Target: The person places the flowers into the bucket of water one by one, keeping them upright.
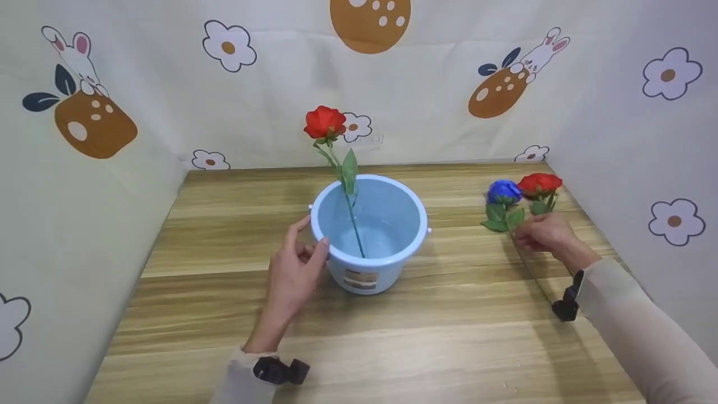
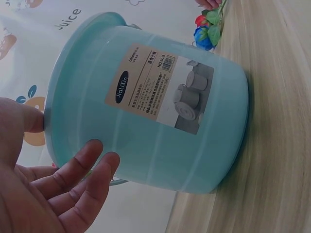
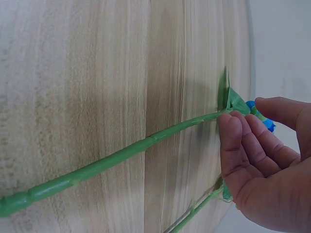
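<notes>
A light blue plastic bucket (image 1: 392, 205) stands upright on the table. Inside it leans an artificial red rose (image 1: 325, 122), its bloom rising above the rim. My left hand (image 1: 291, 275) holds the bucket's near-left rim, thumb at the edge and fingers against the outer wall. Off to the right, my right hand (image 1: 545, 233) has its fingers curled at the green stem (image 3: 112, 162) of a blue rose (image 1: 504, 192), just below the leaves. Beside that bloom lies a second red rose (image 1: 539, 184), its stem partly hidden by the right hand.
The wood-grain table (image 1: 235, 224) meets a printed cloth backdrop (image 1: 269, 112) at the back and both sides. A paper label (image 2: 160, 90) covers part of the bucket's front. Each wrist wears a small black camera (image 1: 567, 303).
</notes>
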`<state>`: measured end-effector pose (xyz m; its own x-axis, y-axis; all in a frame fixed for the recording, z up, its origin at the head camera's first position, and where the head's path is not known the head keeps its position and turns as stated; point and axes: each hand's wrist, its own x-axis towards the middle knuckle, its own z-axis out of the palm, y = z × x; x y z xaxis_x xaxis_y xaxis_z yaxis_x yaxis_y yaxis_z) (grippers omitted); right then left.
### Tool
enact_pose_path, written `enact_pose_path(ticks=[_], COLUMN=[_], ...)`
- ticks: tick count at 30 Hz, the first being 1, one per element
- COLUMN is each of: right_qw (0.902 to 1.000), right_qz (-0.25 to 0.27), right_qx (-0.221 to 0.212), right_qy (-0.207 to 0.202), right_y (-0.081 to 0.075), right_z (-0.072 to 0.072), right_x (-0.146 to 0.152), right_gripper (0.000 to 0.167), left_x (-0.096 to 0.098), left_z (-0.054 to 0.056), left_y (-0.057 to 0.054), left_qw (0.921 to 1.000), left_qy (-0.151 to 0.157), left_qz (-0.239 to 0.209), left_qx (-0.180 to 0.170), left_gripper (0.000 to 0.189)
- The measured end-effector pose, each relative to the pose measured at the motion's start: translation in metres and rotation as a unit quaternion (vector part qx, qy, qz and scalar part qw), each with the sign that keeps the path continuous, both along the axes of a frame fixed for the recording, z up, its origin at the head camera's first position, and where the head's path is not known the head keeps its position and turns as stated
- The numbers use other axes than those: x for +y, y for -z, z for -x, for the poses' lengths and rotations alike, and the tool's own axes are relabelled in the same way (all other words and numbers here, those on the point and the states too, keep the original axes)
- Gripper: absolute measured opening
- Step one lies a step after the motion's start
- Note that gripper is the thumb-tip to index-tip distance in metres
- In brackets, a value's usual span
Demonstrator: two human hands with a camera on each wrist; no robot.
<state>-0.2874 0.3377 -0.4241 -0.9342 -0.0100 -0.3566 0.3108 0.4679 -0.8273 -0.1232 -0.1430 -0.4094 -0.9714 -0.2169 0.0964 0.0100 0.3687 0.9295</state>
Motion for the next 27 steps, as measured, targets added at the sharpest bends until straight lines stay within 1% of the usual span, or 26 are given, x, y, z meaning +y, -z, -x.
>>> enact_pose_path(ticks=[3, 6, 13, 22, 27], right_qw=[1.0, 0.9999, 0.9999, 0.9996, 0.9993], right_qz=[-0.006, -0.011, -0.007, -0.014, -0.022], right_qx=[-0.003, -0.007, -0.008, -0.025, -0.032], right_qy=[0.0, -0.002, -0.004, 0.001, -0.002], right_y=[0.0001, 0.0, 0.0006, 0.0065, 0.0089], right_z=[0.0, -0.001, -0.0015, 0.0009, 0.0014], right_x=[0.0005, 0.0009, 0.0026, 0.0048, 0.0043], right_gripper=[0.009, 0.011, 0.011, 0.009, 0.008], left_x=[-0.0005, -0.0007, -0.0006, 0.0003, -0.0002], left_z=[0.0005, 0.0007, 0.0007, 0.0, 0.0001], left_y=[-0.0003, -0.0002, -0.0005, 0.0008, 0.0009], left_qw=[1.0, 1.0, 1.0, 0.9998, 0.9999], left_qy=[0.001, 0.0, 0.0, -0.002, -0.001], left_qz=[-0.002, -0.002, 0.002, 0.008, 0.007], left_qx=[-0.002, -0.003, -0.002, 0.018, 0.008], left_gripper=[0.056, 0.057, 0.058, 0.056, 0.056])
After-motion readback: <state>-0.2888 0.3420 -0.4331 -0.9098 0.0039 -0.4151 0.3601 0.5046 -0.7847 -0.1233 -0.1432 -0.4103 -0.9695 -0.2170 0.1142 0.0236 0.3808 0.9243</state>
